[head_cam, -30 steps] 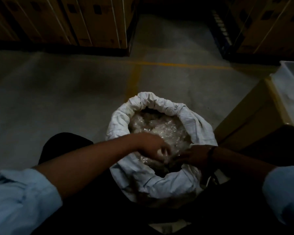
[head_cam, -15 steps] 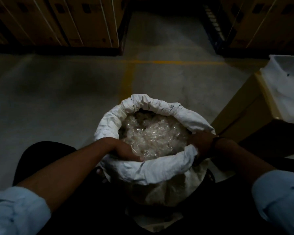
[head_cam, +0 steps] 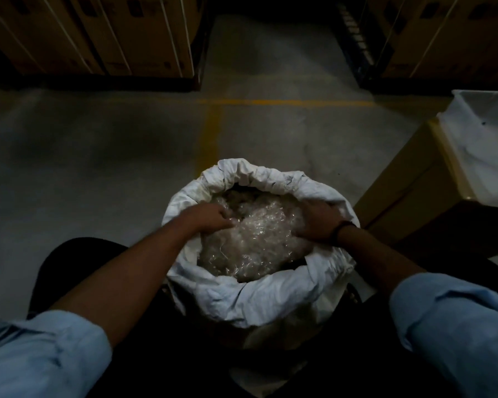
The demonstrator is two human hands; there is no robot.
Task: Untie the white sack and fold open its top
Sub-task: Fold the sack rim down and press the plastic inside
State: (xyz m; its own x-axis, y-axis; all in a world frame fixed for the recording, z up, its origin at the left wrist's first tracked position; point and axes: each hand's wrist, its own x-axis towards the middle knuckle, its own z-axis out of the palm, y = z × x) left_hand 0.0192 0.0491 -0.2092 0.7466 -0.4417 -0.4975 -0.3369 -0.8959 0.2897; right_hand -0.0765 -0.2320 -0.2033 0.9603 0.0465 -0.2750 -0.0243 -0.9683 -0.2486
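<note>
The scene is seen from a single wide-angle camera worn on the head, aimed forward and steeply down. The white sack is framed close below, at centre, with the left sleeve and the right sleeve cut off at the bottom corners. The concrete floor is taken in beyond, and stacked cartons are caught far off along the top edge.

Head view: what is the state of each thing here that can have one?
white sack: untied, top folded open outward.
clear plastic: exposed, fills the sack.
left hand: fingers curled into the clear plastic.
right hand: rests on the clear plastic; grip unclear.
white bin: open-topped, on a cardboard box.
</note>
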